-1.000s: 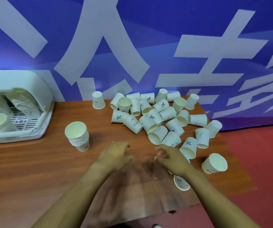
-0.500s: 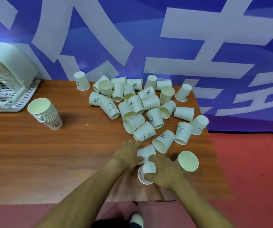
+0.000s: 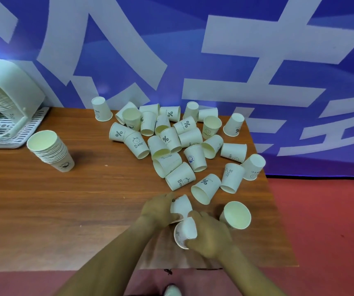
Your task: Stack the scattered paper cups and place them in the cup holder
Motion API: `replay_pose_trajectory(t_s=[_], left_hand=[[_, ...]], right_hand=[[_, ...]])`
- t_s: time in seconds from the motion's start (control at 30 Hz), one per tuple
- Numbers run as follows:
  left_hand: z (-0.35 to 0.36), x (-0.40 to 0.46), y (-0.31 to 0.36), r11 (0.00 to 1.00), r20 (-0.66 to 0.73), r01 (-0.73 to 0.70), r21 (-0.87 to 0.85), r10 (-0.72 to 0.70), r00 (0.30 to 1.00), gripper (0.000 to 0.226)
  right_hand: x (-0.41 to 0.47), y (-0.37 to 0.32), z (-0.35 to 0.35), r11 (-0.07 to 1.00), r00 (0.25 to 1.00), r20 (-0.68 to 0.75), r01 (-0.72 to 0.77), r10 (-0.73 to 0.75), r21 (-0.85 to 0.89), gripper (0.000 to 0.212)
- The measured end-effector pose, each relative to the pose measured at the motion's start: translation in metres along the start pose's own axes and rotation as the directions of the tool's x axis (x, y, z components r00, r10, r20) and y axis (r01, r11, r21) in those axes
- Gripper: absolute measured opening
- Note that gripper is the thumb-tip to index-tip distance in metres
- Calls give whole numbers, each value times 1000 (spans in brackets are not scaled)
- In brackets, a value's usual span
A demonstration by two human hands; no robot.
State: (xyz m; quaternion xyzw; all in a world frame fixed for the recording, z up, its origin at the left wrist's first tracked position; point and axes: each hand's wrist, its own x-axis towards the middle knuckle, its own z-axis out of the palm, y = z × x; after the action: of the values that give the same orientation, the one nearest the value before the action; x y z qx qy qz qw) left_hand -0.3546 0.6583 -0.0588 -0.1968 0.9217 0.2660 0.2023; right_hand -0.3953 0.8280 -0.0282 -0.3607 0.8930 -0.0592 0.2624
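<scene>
Table (image 3: 43, 221), brown wood grain, carrying the whole set; beyond the fingers and to their left, at the table's far edge, stands the pale cup holder (image 3: 11, 90), with nested cups lying inside it. Nearer, also left of the fingers, a finished stack (image 3: 50, 150) rests tilted on the table, mouth up. Just beyond the fingers spreads the heap of loose cups (image 3: 171, 142): white paper, thin-walled, printed with "%", "Bear" and "Hello", most tipped on their sides, a few upside down. One open cup (image 3: 236, 214) lies just right of the fingers. The left hand (image 3: 158, 211) curls its fingers round one cup (image 3: 181, 206); the right hand (image 3: 211, 237) wraps its fingers round a second cup (image 3: 184, 232), the two cups touching. The step in hand appears to be nesting this pair. Done well, the axes are lined up, base meeting mouth, and the grip kept light, since such walls probably crease easily.
</scene>
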Motion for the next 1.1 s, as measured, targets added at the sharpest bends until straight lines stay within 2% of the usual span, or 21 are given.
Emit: replay_pose_trajectory(t_s=[0.07,0.17,0.27,0.4,0.53,0.7,0.87,0.93,1.0,1.1], left_hand=[[-10,-10,-7,998,-5,26,-57,-26,1000,66],[-32,-27,-24,993,-71,69,-100,-76,995,51],[-56,-43,-49,987,-161,84,-139,-106,981,38],[-86,-60,-83,966,-248,54,-253,-118,962,46],[-116,-80,-117,924,-261,14,-382,-123,958,58],[-158,-102,-177,925,-285,-11,-379,-106,953,66],[-193,-119,-232,892,-301,-74,-447,-72,951,57],[-206,-122,-251,892,-309,-91,-443,-56,949,62],[-218,-123,-266,889,-318,-107,-445,-46,947,66],[-233,-121,-278,875,-336,-122,-468,-49,941,58]], right_hand=[[0,1,-11,1000,1000,14,-15,15,-13,60],[1,-3,-27,999,998,-21,-51,51,-1,60],[7,-14,-38,997,995,-68,-72,73,30,69],[17,-46,-50,995,992,-100,-67,75,75,74],[30,-89,-55,994,989,-114,-90,97,64,80],[46,-158,-63,977,980,-151,-99,128,188,68],[63,-222,-59,957,957,-263,-42,122,288,65],[68,-246,-58,946,942,-301,-49,150,320,65],[73,-264,-58,933,931,-327,-36,161,359,54],[83,-284,-63,918,921,-352,-14,165,396,40]])
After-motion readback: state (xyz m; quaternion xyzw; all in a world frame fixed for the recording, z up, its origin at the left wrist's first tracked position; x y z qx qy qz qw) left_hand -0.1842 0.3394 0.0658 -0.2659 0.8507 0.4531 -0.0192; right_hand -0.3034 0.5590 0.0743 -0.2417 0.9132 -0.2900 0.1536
